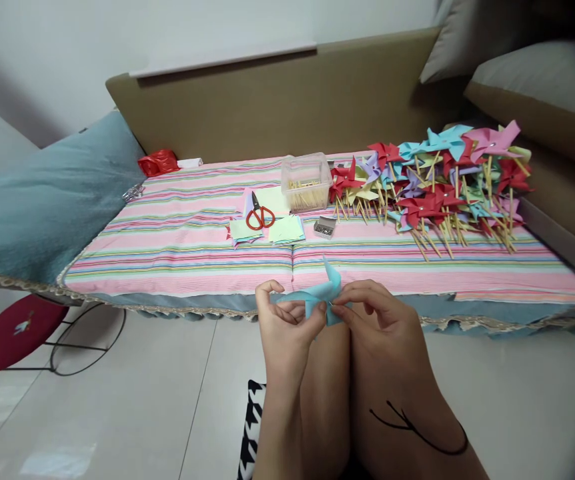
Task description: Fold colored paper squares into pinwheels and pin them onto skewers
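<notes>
A light-blue paper pinwheel (322,291) is held over my lap, in front of the couch edge. My left hand (290,327) grips it from the left, its thumb pressed near the middle and some fingers behind the paper. My right hand (380,310) has thumb and forefinger pinched together at the pinwheel's centre, on a small shiny pin (330,304) that is mostly hidden. Beyond my hands, a small open box of metal pins (324,227) sits on the striped cover. Left of it lie stacks of coloured paper (286,230) and red-handled scissors (260,217).
Many finished pinwheels (432,203) on sticks are heaped at the right. A clear plastic box (306,183) holds thin wooden sticks. A red plastic bag (158,163) lies at the back left of the striped cover (177,247). A red stool (15,333) stands at the left.
</notes>
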Action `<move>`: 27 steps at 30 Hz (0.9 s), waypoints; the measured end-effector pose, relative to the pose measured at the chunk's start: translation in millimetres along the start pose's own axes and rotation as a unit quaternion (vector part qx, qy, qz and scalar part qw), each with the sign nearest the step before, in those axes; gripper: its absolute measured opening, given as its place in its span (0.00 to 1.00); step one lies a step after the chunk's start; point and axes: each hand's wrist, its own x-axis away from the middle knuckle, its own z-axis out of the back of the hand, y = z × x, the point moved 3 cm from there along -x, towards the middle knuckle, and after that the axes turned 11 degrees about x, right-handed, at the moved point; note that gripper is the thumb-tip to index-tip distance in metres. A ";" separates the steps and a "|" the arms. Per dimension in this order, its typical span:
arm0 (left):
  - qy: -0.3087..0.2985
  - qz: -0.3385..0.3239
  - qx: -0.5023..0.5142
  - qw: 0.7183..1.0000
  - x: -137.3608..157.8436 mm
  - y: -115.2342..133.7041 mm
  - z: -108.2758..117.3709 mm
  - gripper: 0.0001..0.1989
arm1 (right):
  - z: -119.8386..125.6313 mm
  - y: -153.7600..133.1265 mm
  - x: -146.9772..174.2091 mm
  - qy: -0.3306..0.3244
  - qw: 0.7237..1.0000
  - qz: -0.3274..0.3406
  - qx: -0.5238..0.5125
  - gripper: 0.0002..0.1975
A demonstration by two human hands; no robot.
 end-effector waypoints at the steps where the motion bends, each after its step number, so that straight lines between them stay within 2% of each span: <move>1: 0.002 -0.002 -0.003 1.000 -0.2 -0.2 0.3 0.27 | -0.5 0.5 -0.1 0.000 1.000 -0.004 -0.001 0.05; 12: 0.008 -0.025 -0.011 1.000 0.1 -1.1 -1.7 0.25 | -4.7 7.0 -4.1 -0.023 0.999 -0.035 -0.023 0.02; 16: 0.007 -0.022 -0.015 1.000 -0.7 -3.1 -2.0 0.25 | -7.3 16.5 -4.2 -0.011 0.990 -0.090 -0.111 0.17; 19: -0.006 -0.011 -0.019 1.000 -2.6 -4.6 -0.5 0.25 | -10.0 20.6 -4.2 -0.055 0.971 -0.141 -0.186 0.27; 22: -0.019 0.004 -0.033 0.999 -4.8 -5.6 2.8 0.26 | -9.7 19.7 -5.1 -0.089 0.956 -0.166 -0.227 0.31; 27: -0.036 0.011 -0.050 0.998 -5.7 -4.9 5.3 0.26 | -5.6 17.5 -5.8 -0.075 0.957 -0.166 -0.225 0.33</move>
